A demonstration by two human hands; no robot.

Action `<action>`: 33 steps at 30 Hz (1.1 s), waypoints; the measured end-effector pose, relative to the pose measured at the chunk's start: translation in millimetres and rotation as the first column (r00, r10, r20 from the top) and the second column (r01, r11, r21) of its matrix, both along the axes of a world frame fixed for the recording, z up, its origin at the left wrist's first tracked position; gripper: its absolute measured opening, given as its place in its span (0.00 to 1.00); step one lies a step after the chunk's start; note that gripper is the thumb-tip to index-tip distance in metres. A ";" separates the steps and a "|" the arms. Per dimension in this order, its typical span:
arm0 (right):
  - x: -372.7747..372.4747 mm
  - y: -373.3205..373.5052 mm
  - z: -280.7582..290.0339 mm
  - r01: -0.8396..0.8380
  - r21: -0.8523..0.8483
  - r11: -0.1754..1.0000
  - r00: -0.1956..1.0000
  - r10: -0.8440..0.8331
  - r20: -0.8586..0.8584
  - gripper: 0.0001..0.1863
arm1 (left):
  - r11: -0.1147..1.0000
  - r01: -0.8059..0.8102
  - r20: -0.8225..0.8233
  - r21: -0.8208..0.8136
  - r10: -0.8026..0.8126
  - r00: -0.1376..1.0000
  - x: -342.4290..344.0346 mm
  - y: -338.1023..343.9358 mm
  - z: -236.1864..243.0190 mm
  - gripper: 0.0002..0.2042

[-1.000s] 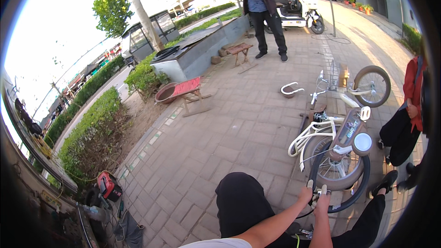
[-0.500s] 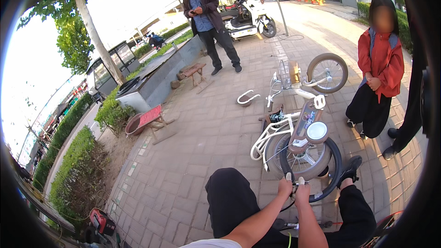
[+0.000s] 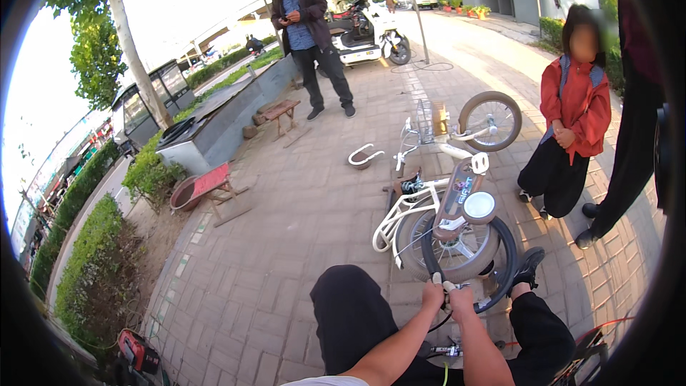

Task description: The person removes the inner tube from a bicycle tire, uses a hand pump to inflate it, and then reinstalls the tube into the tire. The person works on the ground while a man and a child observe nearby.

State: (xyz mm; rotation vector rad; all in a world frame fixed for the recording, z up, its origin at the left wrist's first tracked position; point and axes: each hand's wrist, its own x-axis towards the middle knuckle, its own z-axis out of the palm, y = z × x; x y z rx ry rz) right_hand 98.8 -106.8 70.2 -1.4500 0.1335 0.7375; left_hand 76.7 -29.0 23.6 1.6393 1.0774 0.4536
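Note:
My left hand (image 3: pixel 431 297) and my right hand (image 3: pixel 461 302) are close together, both closed on a black bicycle inner tube (image 3: pixel 512 257). The tube forms a loop whose far part lies over the wheel (image 3: pixel 409 243) of a small white bicycle (image 3: pixel 389 225) lying on its side. Pale coverings show on my thumbs. A thin black hose (image 3: pixel 438 325) curves down from between my hands toward a silver and black fitting (image 3: pixel 449 350) by my legs. What exactly my fingertips pinch is too small to make out.
A person in a red jacket (image 3: pixel 582 107) stands close on the right beside another in dark clothes. Farther off, a person with a phone (image 3: pixel 304 21) stands near a white scooter (image 3: pixel 361 39). Folding stools (image 3: pixel 214 186) and a U-shaped lock (image 3: pixel 366 157) are on the paving left of the bicycle.
The whole view has shifted, so the scene sits farther left in the picture. My hands have drawn slightly closer together and still grip the tube.

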 end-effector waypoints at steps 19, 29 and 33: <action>-4.6 35.4 37.8 0.045 0.109 0.993 0.992 -0.032 -0.119 0.11 | 0.071 0.418 0.424 -0.905 0.121 0.897 -28.5 30.5 -117.5 0.22; -0.6 16.9 49.6 -0.053 0.010 0.999 0.990 0.054 -0.133 0.10 | -0.267 0.750 0.691 -0.605 0.293 0.661 -9.3 8.6 -135.0 0.16; 1.9 28.1 50.3 -0.101 -0.009 0.995 0.994 0.102 0.048 0.08 | 0.064 0.575 0.557 -0.816 0.355 0.751 -16.2 56.0 -107.1 0.21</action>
